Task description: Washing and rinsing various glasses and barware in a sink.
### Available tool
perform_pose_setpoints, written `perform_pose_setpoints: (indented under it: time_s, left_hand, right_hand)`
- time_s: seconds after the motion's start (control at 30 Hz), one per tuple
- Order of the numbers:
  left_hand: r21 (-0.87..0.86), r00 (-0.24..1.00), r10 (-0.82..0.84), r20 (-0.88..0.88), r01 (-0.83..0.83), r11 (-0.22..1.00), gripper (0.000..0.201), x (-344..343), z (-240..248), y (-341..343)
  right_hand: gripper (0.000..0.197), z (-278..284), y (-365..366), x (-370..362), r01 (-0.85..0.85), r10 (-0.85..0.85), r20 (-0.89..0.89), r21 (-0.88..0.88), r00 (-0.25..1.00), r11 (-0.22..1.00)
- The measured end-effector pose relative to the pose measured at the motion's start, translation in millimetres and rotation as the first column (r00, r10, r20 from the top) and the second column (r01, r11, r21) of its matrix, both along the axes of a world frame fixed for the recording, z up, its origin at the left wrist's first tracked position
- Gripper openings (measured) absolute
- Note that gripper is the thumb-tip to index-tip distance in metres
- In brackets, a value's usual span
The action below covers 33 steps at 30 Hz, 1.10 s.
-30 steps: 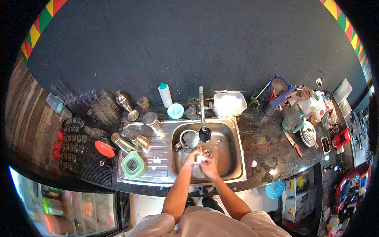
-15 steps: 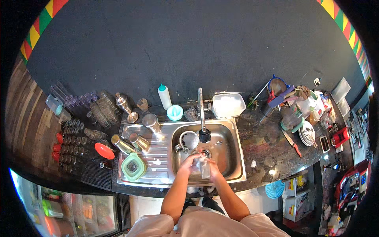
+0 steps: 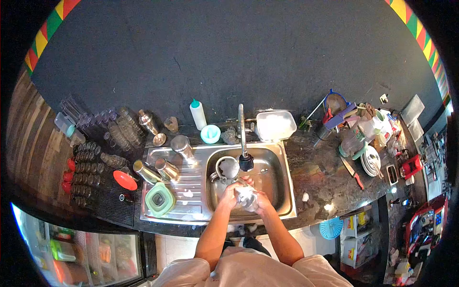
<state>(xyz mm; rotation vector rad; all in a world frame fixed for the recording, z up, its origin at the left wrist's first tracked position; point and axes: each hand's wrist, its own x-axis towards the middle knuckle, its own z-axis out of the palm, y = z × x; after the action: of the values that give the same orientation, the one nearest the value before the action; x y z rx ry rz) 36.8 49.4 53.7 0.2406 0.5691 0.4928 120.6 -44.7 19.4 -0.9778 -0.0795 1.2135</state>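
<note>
Over the near part of the steel sink, both hands are closed around a clear, shiny glass, its exact shape blurred and partly covered by fingers. My left hand grips it from the left, and my right hand wraps its right side. Just beyond them a steel pitcher with a handle stands in the basin, pale foam inside it. The black head of the faucet hangs above the basin, slightly beyond my hands.
On the ridged drainboard sit steel cups and a green lidded container. Several glasses and a red oval dish are further left. A white tub stands behind the sink; a knife and stacked plates lie right.
The glass has been turned and raised slightly between my hands, so its body no longer points down toward me. My fingers have shifted around it; the pitcher has stayed in place.
</note>
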Motion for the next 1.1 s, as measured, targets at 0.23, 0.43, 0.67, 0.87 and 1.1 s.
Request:
perform_pose_setpoints:
  time_s: [0.23,0.43,0.67,0.87,1.1]
  left_hand:
    - [0.009,0.971,0.072,0.228,-0.076,0.997,0.027,0.4,-11.7,-9.0]
    - [0.014,0.982,0.186,-0.014,-0.186,0.983,0.02,-4.0,-13.7,4.3]
    - [-0.124,0.975,-0.032,-0.22,0.004,0.992,0.034,-23.7,-6.6,20.7]
    - [0.169,0.795,-0.127,-0.593,0.277,0.946,0.078,0.8,-23.8,1.8]
    - [0.539,0.568,0.331,-0.753,0.245,0.806,0.042,26.0,-98.3,16.1]
  right_hand:
    - [0.024,-3.4,4.5,-6.4,0.073,0.0,-0.294,0.238,0.956,0.968]
    - [0.03,7.4,-16.7,19.8,-0.328,0.33,-0.053,0.033,0.943,0.944]
    - [0.029,26.1,-6.6,47.1,-0.044,-0.009,0.469,0.102,0.883,0.994]
    - [0.032,-0.7,32.6,6.5,-0.09,0.081,0.436,0.001,0.896,0.996]
    - [0.039,-12.4,39.4,0.6,0.167,-0.193,0.132,0.186,0.972,0.968]
